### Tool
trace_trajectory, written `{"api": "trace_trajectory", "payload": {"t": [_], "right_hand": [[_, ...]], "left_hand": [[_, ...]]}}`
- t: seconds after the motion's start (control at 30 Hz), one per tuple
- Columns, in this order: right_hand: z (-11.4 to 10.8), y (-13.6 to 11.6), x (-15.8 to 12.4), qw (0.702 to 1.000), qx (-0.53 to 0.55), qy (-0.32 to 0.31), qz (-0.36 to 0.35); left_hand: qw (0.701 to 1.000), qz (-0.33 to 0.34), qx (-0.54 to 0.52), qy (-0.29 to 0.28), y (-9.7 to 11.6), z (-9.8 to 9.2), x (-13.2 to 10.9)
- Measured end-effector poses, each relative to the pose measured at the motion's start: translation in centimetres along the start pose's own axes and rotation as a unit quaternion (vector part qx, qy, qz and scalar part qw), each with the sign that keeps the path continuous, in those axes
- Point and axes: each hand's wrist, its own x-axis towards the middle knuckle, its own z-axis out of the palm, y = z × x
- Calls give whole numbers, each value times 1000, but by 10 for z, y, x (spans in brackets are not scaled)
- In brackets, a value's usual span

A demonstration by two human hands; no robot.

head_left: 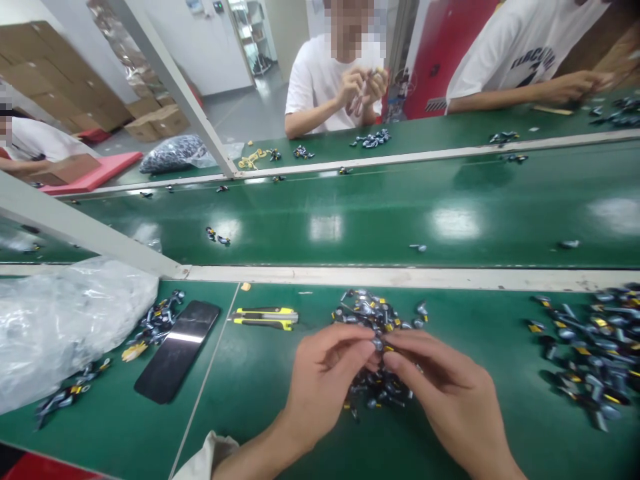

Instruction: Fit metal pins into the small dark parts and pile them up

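Between the fingertips of both hands is a small shiny grey part (379,345), mostly covered by the fingers. My left hand (323,380) pinches it from the left with thumb and forefinger. From the other side, the thumb and fingers of my right hand (450,383) close on it, with a bit of yellow showing beside them. Under and behind the hands lies a pile of similar grey-and-black parts (365,307), some with yellow bits. A yellow-and-black utility knife (265,317) rests to the left of the pile.
A larger heap of parts (595,360) lies at the right. At the left are a black phone (177,353) and a clear plastic bag (70,320). Beyond a white rail (350,275) runs a green conveyor belt (300,213) with scattered parts; co-workers (325,87) sit across it.
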Motion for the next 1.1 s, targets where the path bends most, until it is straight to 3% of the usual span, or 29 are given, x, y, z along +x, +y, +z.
{"api": "trace_trajectory", "payload": {"t": [0.17, 0.4, 0.53, 0.67, 0.9, 0.97, 1.1], "right_hand": [[2, -1, 1, 999, -11, 4, -33], [2, 0, 1, 999, -23, 23, -36], [-2, -2, 1, 1000, -8, -1, 22], [-7, -2, 5, 985, 83, -78, 132], [-2, 5, 7, 882, 315, -112, 331], [0, 4, 6, 870, 326, -110, 352], [1, 1, 2, 876, 333, -105, 332]], "left_hand": [[994, 53, 100, 11, 1, -1, 0], [982, 114, 149, -2, 3, 5, -6], [960, 202, 194, 6, 0, 7, -5], [953, 225, 202, 29, -4, 5, -3], [953, 225, 198, 37, -5, 6, -5], [953, 226, 196, 42, -5, 7, -5], [952, 233, 193, 55, -7, 5, -5]]}}
